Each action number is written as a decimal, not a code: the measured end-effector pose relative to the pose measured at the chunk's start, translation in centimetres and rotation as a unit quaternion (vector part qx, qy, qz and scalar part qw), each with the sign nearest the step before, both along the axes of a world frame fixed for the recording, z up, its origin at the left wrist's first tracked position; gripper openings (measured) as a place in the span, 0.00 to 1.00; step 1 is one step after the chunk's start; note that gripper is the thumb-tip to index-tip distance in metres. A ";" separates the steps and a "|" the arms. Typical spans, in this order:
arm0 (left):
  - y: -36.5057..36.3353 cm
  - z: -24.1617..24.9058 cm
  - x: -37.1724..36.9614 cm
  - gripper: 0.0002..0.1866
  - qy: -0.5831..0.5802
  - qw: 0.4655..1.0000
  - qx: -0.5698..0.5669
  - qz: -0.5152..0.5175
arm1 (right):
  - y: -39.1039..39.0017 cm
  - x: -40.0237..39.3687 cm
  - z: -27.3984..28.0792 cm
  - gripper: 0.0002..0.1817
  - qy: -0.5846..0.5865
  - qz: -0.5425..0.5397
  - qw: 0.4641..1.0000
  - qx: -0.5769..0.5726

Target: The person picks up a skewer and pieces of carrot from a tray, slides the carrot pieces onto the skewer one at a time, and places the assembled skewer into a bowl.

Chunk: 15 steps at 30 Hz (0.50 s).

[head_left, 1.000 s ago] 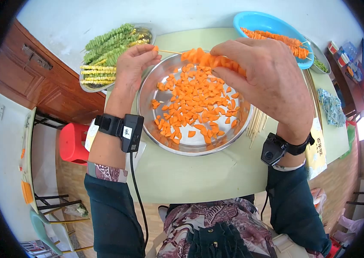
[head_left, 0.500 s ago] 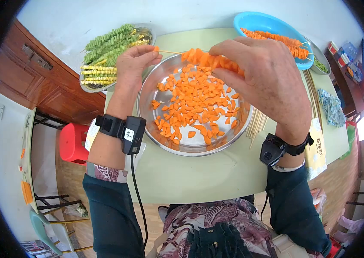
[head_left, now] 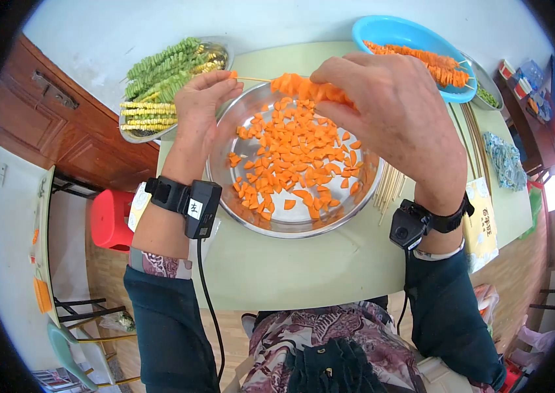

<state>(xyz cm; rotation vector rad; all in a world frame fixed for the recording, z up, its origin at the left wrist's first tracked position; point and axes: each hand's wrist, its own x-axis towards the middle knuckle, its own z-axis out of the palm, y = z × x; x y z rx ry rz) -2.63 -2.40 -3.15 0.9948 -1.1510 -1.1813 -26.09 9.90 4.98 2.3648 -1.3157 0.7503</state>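
Note:
A skewer of carrot slices [head_left: 304,88] is held level above the far rim of a steel basin. My right hand [head_left: 392,114] is closed around the threaded slices, its thumb below and fingers above, hiding the skewer's right end. At the bare left tip, my left hand [head_left: 200,105] pinches a small carrot piece [head_left: 233,74] between thumb and forefinger. A short length of bare stick shows between that piece and the packed slices. Below both hands, the steel basin [head_left: 277,229] holds many loose cut carrot pieces [head_left: 304,154].
At the back left, a tray [head_left: 134,137] carries green and yellow vegetable skewers. A blue basin [head_left: 372,27] of carrot skewers stands back right, beside a metal bowl [head_left: 487,97] with green pieces. Bare sticks [head_left: 391,185], a paper packet [head_left: 480,226] and a cloth [head_left: 505,162] lie to the right.
My right hand has shifted slightly left with the carrot skewer. My left hand keeps its pinch at the tip, almost in the same place.

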 end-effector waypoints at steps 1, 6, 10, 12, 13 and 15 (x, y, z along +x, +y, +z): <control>0.0 0.0 0.0 0.10 0.000 1.000 0.000 0.000 | -0.1 0.0 -0.1 0.10 0.000 0.000 1.000 0.000; -0.2 -0.2 0.0 0.10 0.014 1.000 0.011 0.005 | -0.4 0.6 -0.8 0.09 -0.016 0.019 1.000 -0.008; -0.3 -0.2 0.0 0.10 0.020 1.000 0.017 0.009 | -0.1 0.8 -0.6 0.09 0.013 0.004 1.000 -0.006; -0.2 -0.2 0.0 0.10 0.017 1.000 0.016 0.010 | -0.1 0.9 -0.6 0.09 0.018 -0.004 1.000 0.000; -0.2 -0.2 0.0 0.10 0.017 1.000 0.016 0.011 | -0.1 1.0 -0.7 0.09 0.018 -0.004 1.000 0.000; -0.2 -0.1 0.0 0.10 0.009 1.000 0.020 0.016 | -0.2 1.1 -0.9 0.09 0.006 0.004 1.000 -0.012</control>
